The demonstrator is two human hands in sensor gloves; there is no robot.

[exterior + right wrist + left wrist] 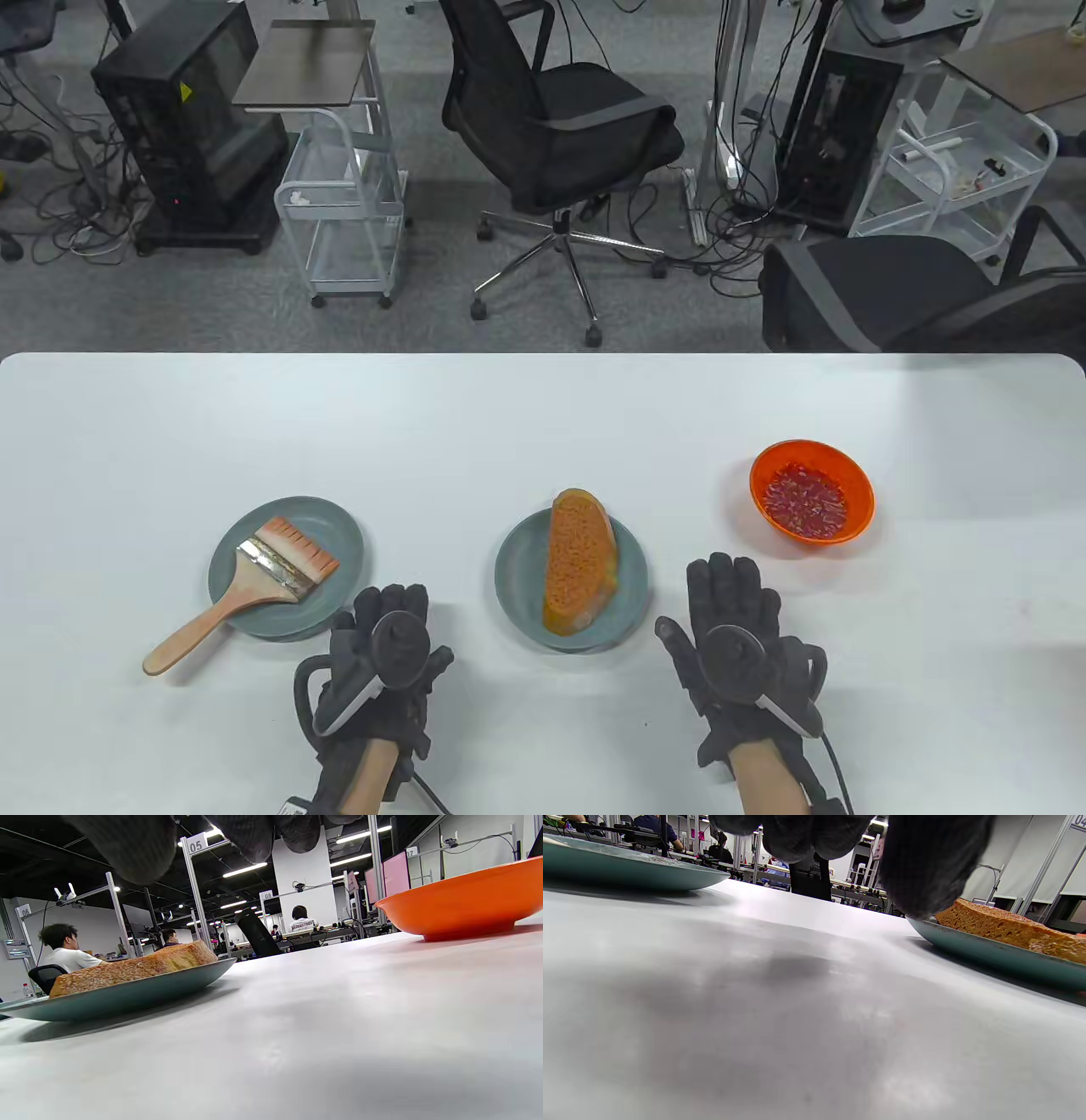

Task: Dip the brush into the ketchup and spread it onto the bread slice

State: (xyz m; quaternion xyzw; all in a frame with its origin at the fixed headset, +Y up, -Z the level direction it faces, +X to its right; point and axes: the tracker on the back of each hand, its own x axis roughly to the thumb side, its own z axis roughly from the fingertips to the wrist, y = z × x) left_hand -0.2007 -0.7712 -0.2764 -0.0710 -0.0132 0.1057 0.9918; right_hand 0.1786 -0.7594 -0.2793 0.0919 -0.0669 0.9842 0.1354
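Observation:
A wooden brush (246, 586) with orange-stained bristles lies on a grey-green plate (339, 543) at the left, its handle hanging over the rim onto the table. A bread slice (579, 560) (1005, 927) (135, 969) lies on a second grey-green plate (517, 577) (988, 950) (127, 995) in the middle. An orange bowl (857, 484) (462, 906) with red ketchup (803, 499) stands at the right. My left hand (390, 628) rests on the table between the two plates and holds nothing. My right hand (734, 611) lies flat on the table right of the bread plate, empty.
The white table (543, 407) runs the full width; its far edge borders the floor. Office chairs (560, 127), carts and computer towers stand beyond it.

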